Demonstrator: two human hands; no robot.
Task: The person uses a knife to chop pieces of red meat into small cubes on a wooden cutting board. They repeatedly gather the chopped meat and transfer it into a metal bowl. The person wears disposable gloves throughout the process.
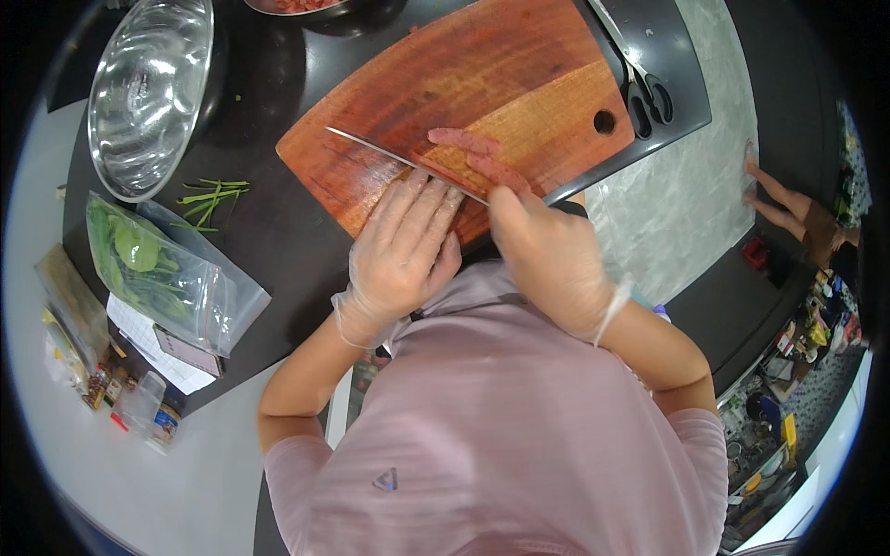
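My right hand, in a clear plastic glove, grips a kitchen knife whose handle is hidden in the fist. The thin blade slants across a wooden cutting board towards the upper left. My left hand, gloved likewise, rests palm down on the board's near edge, fingertips right beside the blade. What lies under those fingers is hidden. Beyond the blade are two strips of raw meat, one farther off and one close to my right fist.
Kitchen scissors lie right of the board. At left are a steel bowl, cut green stems, a zip bag of leafy greens and a phone on paper. A dish of minced meat stands at the top. Another person's legs show far right.
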